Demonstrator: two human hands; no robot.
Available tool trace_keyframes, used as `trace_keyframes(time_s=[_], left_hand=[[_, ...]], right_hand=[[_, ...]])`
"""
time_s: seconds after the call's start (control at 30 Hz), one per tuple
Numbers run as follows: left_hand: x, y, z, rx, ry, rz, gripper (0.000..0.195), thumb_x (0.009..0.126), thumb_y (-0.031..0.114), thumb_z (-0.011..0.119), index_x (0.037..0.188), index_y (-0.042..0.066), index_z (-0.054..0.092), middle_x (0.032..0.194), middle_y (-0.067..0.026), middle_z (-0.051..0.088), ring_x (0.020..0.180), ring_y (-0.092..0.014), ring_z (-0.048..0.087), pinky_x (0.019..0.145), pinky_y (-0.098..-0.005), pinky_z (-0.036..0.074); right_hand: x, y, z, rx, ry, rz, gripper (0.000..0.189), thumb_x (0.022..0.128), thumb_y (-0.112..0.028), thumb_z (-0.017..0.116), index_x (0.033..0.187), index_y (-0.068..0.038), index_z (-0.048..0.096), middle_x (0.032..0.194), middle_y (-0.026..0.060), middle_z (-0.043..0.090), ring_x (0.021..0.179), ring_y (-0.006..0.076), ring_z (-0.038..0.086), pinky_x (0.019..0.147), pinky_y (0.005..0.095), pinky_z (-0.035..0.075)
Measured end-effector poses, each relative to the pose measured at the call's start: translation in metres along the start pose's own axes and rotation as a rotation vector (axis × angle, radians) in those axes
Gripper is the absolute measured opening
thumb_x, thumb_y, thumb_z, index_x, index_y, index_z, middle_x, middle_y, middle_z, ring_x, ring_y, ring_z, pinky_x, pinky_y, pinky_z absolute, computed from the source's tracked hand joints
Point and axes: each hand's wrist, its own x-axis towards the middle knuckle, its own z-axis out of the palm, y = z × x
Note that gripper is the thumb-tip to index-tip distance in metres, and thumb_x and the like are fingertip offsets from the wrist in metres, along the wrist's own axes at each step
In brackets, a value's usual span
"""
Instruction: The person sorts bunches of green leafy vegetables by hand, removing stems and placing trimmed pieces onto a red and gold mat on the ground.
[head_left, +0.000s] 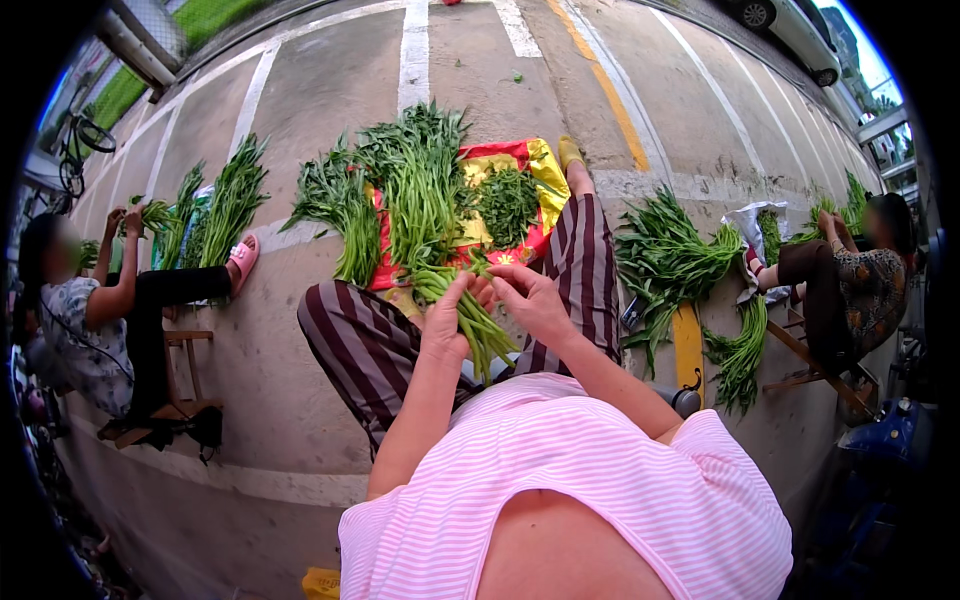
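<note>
My left hand (448, 319) is closed around a bunch of green leafy-vegetable stems (484, 330), which look like water spinach. The stems' lower ends point down toward my lap. Beside it, my right hand (532, 296) has its thumb and forefinger at a small leafy sprig (478, 262) at the top of the bunch; the exact grip is partly hidden. Just beyond my knees a red and gold foil sheet (551, 169) lies on the ground. On it rest a large heap of long-stemmed greens (420, 187) and a pile of short picked leaves (508, 206).
On the left a seated person (86, 315) handles similar greens (236, 184). Another seated person (862, 270) does likewise on the right. More greens (667, 240) lie by my right knee, near a dark-lidded bottle (684, 401). The concrete ground (337, 67) bears painted lines.
</note>
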Motion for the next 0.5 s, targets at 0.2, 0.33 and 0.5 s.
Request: trace_keyframes(time_s=[0.2,0.33,0.5], left_hand=[[0.0,0.022,-0.023,0.067,0.034,-0.046,0.016,0.09,0.014,0.069,0.101,0.002,0.066,0.093,-0.0099,0.068,0.086,-0.022,0.066,0.08,-0.038,0.056],[-0.024,0.04,-0.008,0.121,-0.01,0.067,0.015,0.091,0.008,0.066,0.105,0.004,0.064,0.093,-0.0075,0.07,0.082,-0.021,0.067,0.083,-0.0375,0.057],[-0.05,0.064,0.001,0.046,-0.125,0.117,0.018,0.093,0.008,0.061,0.111,0.004,0.061,0.091,-0.0049,0.068,0.07,-0.011,0.061,0.077,-0.0325,0.056]], right_hand=[[-0.032,-0.021,0.025,-0.422,-0.127,-0.213,0.027,0.09,-0.018,0.063,0.116,-0.011,0.065,0.093,0.0104,0.06,0.083,0.0291,0.064,0.07,0.0386,0.052],[-0.031,-0.017,0.017,-0.264,-0.243,-0.212,0.029,0.096,-0.019,0.059,0.122,-0.007,0.063,0.095,0.0066,0.063,0.087,0.0173,0.064,0.072,0.0299,0.051],[-0.018,-0.008,0.0,0.317,-0.094,0.262,0.025,0.099,-0.02,0.058,0.117,-0.006,0.067,0.103,-0.0001,0.066,0.09,0.006,0.061,0.077,0.0224,0.051]])
